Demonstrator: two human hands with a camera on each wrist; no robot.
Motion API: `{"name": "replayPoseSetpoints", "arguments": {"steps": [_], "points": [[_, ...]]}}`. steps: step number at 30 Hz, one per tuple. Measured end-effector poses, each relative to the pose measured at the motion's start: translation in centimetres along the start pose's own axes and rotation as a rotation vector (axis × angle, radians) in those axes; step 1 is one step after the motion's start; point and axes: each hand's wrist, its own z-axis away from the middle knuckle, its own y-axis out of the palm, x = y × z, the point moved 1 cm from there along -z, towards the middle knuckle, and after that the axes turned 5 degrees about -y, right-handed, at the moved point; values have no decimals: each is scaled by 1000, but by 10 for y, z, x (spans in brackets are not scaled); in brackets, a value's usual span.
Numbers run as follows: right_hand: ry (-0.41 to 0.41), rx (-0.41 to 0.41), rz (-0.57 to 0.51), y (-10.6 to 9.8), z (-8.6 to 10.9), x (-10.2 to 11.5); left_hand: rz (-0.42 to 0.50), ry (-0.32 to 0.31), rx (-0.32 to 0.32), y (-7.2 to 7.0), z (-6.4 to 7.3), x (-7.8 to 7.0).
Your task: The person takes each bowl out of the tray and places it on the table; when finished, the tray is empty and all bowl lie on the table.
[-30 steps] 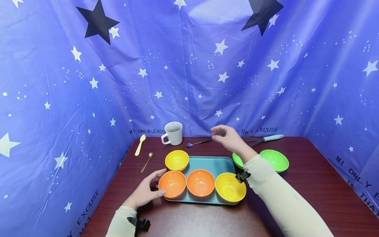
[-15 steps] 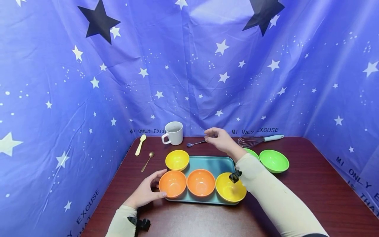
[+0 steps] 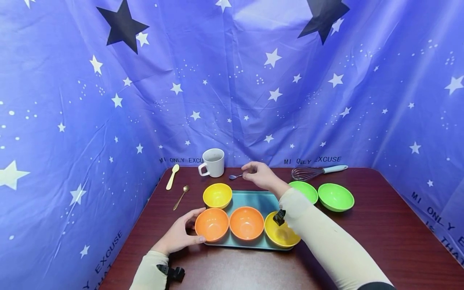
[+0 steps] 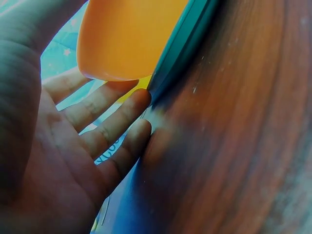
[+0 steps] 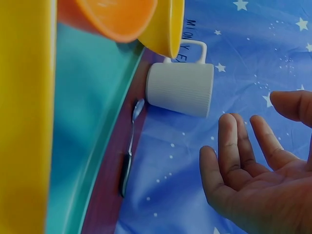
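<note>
In the head view my left hand [image 3: 183, 231] is spread at the left side of an orange bowl [image 3: 212, 225] on a teal tray [image 3: 253, 197]. Its thumb lies at the bowl's near side. The left wrist view shows relaxed fingers [image 4: 114, 114], their tips right at the bowl and tray edge. My right hand [image 3: 262, 176] hovers past the tray's far edge, fingers loosely bent around nothing. Below it lies a spoon with a dark handle [image 5: 126, 175], partly hidden in the head view. A white mug [image 5: 179, 87] stands to the hand's left.
Another orange bowl [image 3: 247, 224] and two yellow bowls [image 3: 217, 195] also sit on the tray. Right of it are two green bowls [image 3: 335, 197] and a whisk [image 3: 319, 172]. A cream spoon [image 3: 172, 177] and a gold spoon [image 3: 181, 197] lie left. Starry cloth [image 3: 232, 100] surrounds the table.
My right hand has moved left and slightly down, from near the whisk to above the dark-handled spoon, uncovering more of a green bowl. The left hand stays at the orange bowl.
</note>
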Motion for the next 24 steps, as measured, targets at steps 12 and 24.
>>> {"name": "replayPoseSetpoints", "arguments": {"steps": [12, 24], "points": [[38, 10, 2, 24, -11, -5, 7, -9, 2, -1, 0, 1], [88, 60, 9, 40, -20, -5, 12, -13, 3, -1, -1, 1]]}}
